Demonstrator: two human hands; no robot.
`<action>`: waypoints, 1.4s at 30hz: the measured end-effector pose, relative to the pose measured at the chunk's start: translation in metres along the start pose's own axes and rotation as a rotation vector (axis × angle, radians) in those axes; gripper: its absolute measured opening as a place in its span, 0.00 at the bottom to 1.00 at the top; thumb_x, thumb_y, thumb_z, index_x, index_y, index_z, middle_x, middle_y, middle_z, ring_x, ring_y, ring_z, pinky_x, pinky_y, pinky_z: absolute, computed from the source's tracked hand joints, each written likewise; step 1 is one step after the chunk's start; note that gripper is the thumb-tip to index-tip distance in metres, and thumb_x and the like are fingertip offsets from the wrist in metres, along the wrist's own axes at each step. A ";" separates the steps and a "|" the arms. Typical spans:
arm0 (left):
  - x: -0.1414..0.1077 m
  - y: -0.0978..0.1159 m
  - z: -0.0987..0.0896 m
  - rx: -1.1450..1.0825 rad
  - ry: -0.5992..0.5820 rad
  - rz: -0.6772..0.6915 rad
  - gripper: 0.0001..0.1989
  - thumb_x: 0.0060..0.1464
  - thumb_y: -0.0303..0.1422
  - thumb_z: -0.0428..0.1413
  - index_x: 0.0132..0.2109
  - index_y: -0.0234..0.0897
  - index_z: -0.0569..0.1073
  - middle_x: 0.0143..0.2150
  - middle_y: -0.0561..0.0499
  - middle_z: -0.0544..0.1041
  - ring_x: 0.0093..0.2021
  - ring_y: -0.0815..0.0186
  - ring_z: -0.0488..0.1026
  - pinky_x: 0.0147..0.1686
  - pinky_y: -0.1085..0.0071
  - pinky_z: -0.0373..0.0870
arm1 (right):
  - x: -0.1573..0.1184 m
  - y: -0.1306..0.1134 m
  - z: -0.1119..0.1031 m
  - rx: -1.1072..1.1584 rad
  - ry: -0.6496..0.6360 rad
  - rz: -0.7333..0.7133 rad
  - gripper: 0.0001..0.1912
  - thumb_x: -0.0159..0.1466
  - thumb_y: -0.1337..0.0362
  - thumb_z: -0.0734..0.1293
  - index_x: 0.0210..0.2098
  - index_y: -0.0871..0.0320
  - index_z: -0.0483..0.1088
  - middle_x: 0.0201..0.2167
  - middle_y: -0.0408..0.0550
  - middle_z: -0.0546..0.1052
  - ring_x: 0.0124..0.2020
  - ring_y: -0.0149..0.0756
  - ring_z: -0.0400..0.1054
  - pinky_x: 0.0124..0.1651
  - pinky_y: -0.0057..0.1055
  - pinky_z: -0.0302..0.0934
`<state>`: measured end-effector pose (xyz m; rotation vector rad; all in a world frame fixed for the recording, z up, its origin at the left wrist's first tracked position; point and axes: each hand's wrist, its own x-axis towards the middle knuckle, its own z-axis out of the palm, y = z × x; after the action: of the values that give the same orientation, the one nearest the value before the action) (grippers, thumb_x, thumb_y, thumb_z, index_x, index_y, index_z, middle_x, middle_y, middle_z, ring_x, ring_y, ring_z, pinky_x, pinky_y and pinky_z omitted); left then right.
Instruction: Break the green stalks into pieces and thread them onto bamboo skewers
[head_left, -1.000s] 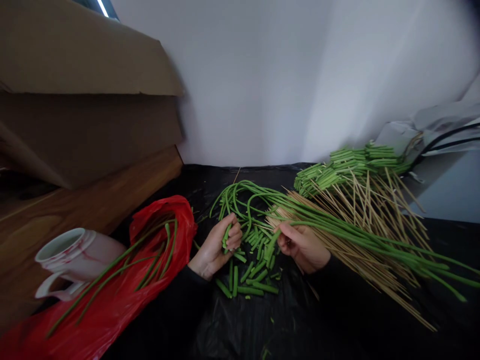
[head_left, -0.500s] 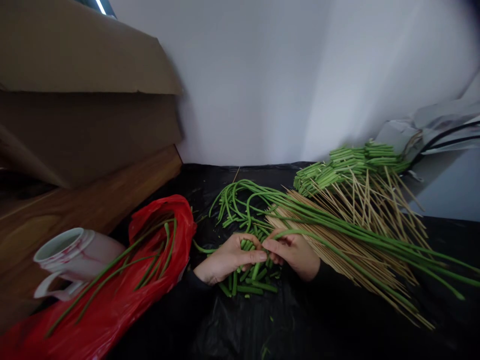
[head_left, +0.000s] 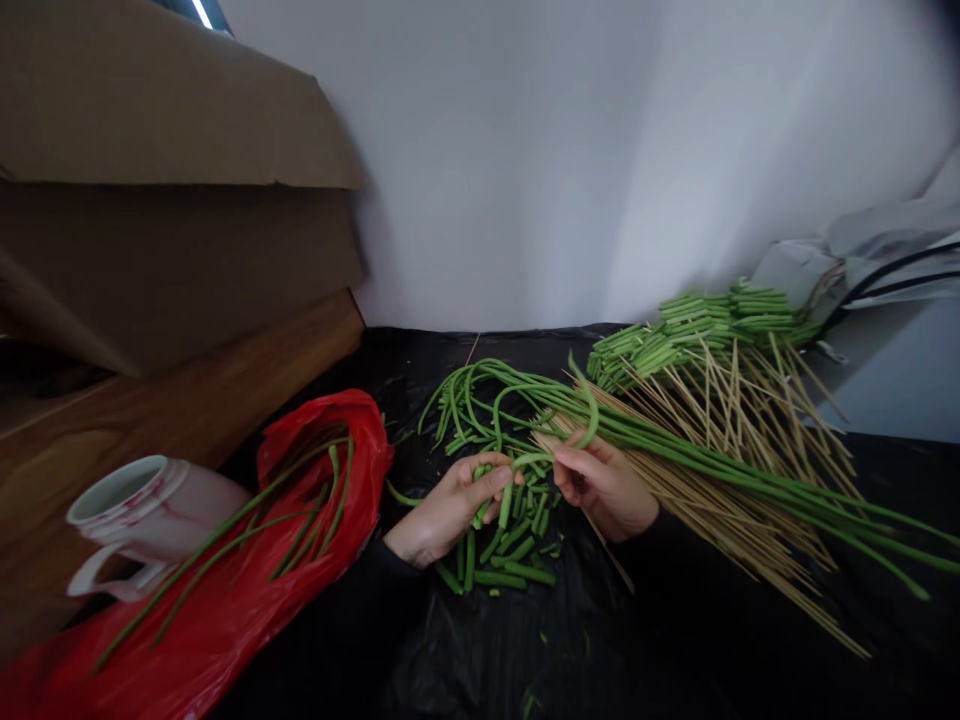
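A slender, smooth green stem (head_left: 534, 459) is held in a curve above the middle of the black sheet (head_left: 472, 650), one tip being raised. It is pinched by the fingers of the right hand (head_left: 606, 490); by the curled left hand (head_left: 454, 510), short green pieces (head_left: 481, 515) are gripped, and their number is hidden by the fingers. The long stems (head_left: 690, 450) are cut off at the right border of view. The sheet's far edge is bordered by the wall (head_left: 525, 170); toward its near side, some room is offered.
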<state>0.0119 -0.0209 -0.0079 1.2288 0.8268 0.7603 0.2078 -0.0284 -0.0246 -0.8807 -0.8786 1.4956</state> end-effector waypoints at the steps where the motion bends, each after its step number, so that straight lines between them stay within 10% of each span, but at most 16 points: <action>1: 0.001 0.000 0.001 -0.019 0.029 0.011 0.17 0.54 0.44 0.61 0.37 0.32 0.74 0.22 0.58 0.64 0.19 0.77 0.55 0.20 0.77 0.49 | 0.000 0.000 0.001 -0.005 -0.002 0.001 0.20 0.49 0.53 0.77 0.23 0.58 0.66 0.16 0.39 0.72 0.14 0.23 0.62 0.17 0.20 0.52; 16: 0.012 -0.003 -0.005 -0.125 0.425 0.157 0.18 0.55 0.46 0.58 0.31 0.36 0.65 0.18 0.59 0.62 0.19 0.76 0.55 0.20 0.79 0.52 | -0.017 0.013 0.017 -0.329 -0.151 -0.016 0.14 0.53 0.57 0.74 0.26 0.58 0.69 0.18 0.42 0.76 0.16 0.28 0.66 0.19 0.24 0.57; 25: 0.007 0.004 0.002 0.006 0.331 0.168 0.14 0.58 0.42 0.55 0.31 0.36 0.66 0.24 0.56 0.70 0.19 0.75 0.59 0.20 0.77 0.56 | -0.003 0.000 0.002 -0.101 0.000 -0.025 0.17 0.48 0.54 0.77 0.25 0.58 0.70 0.18 0.40 0.74 0.16 0.25 0.63 0.18 0.23 0.54; 32: 0.000 0.003 0.006 0.405 0.076 0.298 0.16 0.62 0.42 0.52 0.38 0.35 0.76 0.35 0.49 0.77 0.39 0.64 0.71 0.44 0.71 0.65 | 0.001 -0.003 -0.001 -0.059 0.038 0.007 0.19 0.45 0.53 0.79 0.25 0.58 0.70 0.17 0.39 0.72 0.15 0.25 0.62 0.17 0.23 0.52; 42: 0.004 0.004 0.000 0.284 0.243 0.275 0.17 0.53 0.45 0.62 0.38 0.33 0.78 0.31 0.49 0.78 0.33 0.65 0.72 0.37 0.71 0.66 | -0.002 0.009 -0.002 -0.254 -0.078 -0.055 0.15 0.51 0.55 0.77 0.26 0.59 0.73 0.17 0.41 0.74 0.16 0.27 0.63 0.19 0.25 0.55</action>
<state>0.0138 -0.0175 -0.0045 1.5449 1.0014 1.0561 0.2060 -0.0312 -0.0333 -0.9789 -1.1597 1.3981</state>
